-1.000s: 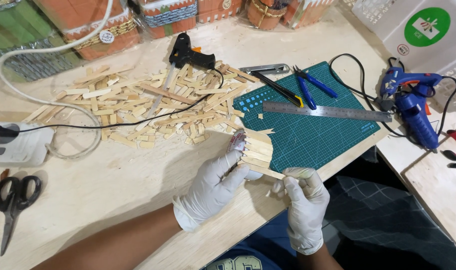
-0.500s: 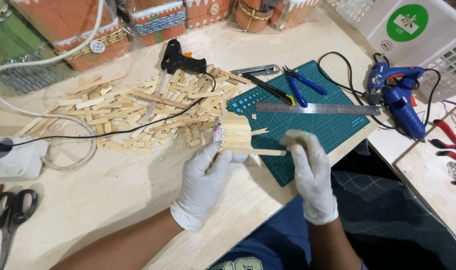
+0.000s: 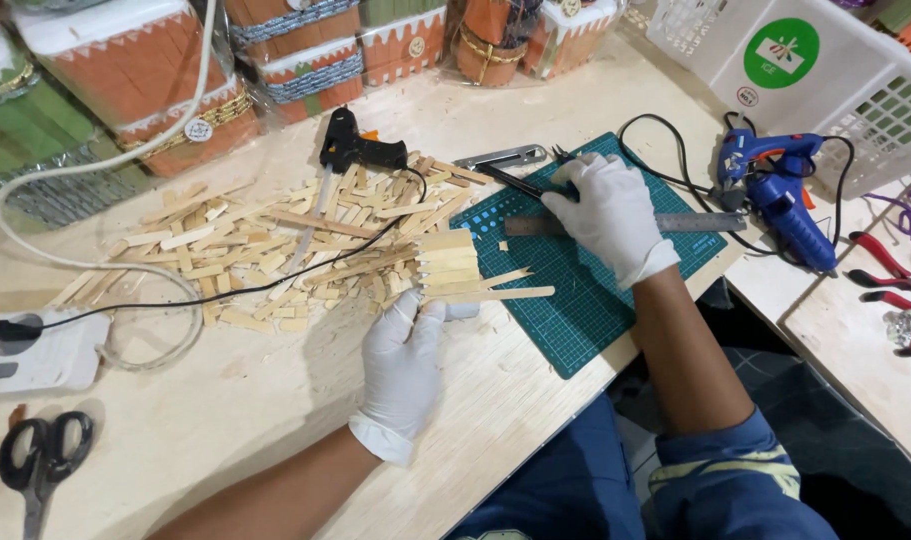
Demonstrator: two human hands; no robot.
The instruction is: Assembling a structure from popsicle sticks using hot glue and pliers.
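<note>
Our left hand (image 3: pixel 407 352) stays clamped on the stick panel (image 3: pixel 455 270); our right hand (image 3: pixel 605 212) has moved forward, closing over the cutters (image 3: pixel 520 182).

Both hands wear thin white gloves, the left hand (image 3: pixel 403 365) and the right hand (image 3: pixel 607 212), cuffs bunched at the wrists. The forearms are bare; a blue sleeve (image 3: pixel 730 480) with pale yellow-green stripes covers the right upper arm.

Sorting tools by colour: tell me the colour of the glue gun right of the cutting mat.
Blue glue gun, head view.
</note>
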